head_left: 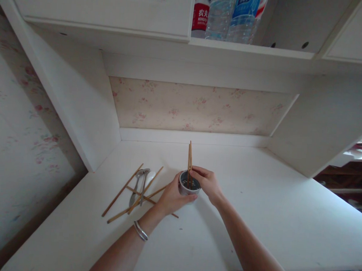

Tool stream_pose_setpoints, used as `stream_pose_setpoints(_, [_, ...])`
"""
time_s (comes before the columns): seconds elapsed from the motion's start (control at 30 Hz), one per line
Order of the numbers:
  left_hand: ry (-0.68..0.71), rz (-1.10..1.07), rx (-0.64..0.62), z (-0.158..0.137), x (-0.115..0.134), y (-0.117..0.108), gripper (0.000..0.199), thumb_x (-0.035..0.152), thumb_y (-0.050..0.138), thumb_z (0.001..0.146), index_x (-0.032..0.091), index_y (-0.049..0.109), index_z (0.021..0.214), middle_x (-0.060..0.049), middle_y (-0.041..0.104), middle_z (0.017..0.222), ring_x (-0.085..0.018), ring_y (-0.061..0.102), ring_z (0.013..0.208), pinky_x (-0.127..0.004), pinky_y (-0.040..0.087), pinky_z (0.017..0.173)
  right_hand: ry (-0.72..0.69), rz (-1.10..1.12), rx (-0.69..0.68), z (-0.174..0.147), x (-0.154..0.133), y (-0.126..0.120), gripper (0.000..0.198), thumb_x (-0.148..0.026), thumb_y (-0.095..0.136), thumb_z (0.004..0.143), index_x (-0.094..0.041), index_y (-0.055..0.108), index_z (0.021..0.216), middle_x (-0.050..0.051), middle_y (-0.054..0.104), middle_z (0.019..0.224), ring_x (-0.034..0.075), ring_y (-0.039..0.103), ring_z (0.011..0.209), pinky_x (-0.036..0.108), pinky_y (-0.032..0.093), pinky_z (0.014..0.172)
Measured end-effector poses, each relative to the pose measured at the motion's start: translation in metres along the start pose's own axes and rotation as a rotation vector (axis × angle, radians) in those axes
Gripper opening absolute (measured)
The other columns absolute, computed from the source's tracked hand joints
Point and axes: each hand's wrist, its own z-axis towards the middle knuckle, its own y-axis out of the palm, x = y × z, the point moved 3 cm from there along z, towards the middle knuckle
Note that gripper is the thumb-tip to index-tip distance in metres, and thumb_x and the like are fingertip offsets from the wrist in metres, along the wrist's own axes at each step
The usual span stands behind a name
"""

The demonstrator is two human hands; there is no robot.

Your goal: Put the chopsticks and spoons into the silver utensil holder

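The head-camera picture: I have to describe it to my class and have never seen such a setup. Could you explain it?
There is no machine here, just a person's two bare hands. The camera sits on the person's head, looking forward and down.

The left hand wraps its fingers around a small, round, grey cup with a dark, pale-speckled inside. The fingers of the right hand hold two thin brown chopsticks standing in it.

To the left, on the flat white tabletop, lie four loose brown chopsticks, some crossing, with shiny metal spoons and a white spoon. Clear plastic bottles stand in the cabinet above.
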Motion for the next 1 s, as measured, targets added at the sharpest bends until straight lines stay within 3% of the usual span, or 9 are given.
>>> stream_pose_setpoints(0.37, [-0.025,-0.005,-0.005,0.001,-0.002,0.001,0.074,0.026,0.081,0.063,0.019,0.045,0.127,-0.01,0.06,0.123,-0.025,0.057,0.113,-0.043,0.041,0.102,-0.042,-0.16,0.022,0.024,-0.017,0.006,0.037,-0.053,0.065,0.073,-0.017,0.074,0.075,0.0,0.067,0.066,0.014,0.057,0.06,0.025,0.042,0.058])
stream_pose_setpoints(0.67, [-0.034,-0.022,0.02,0.001,-0.004,0.001,0.078,0.027,0.083,0.059,0.02,0.045,0.127,-0.011,0.06,0.122,-0.026,0.058,0.11,-0.042,0.043,0.099,-0.003,-0.212,0.116,0.02,-0.012,0.001,0.049,-0.061,0.06,0.073,-0.015,0.076,0.08,0.002,0.067,0.066,0.017,0.058,0.062,0.027,0.042,0.057])
stream_pose_setpoints(0.8, [-0.016,-0.031,0.004,0.0,0.001,0.001,0.078,0.027,0.083,0.06,0.02,0.045,0.128,-0.01,0.059,0.124,-0.025,0.057,0.112,-0.041,0.042,0.1,-0.066,-0.225,0.173,0.02,-0.023,-0.004,0.048,-0.06,0.061,0.074,-0.015,0.076,0.078,0.005,0.07,0.071,0.021,0.062,0.071,0.029,0.044,0.063])
stream_pose_setpoints(1.0, [-0.05,-0.065,-0.005,0.0,0.001,0.003,0.075,0.024,0.082,0.061,0.019,0.045,0.127,-0.011,0.06,0.122,-0.025,0.058,0.112,-0.042,0.041,0.101,-0.033,-0.321,0.071,0.02,-0.021,0.0,0.043,-0.056,0.058,0.076,-0.018,0.077,0.079,0.003,0.072,0.071,0.021,0.063,0.07,0.028,0.044,0.06])
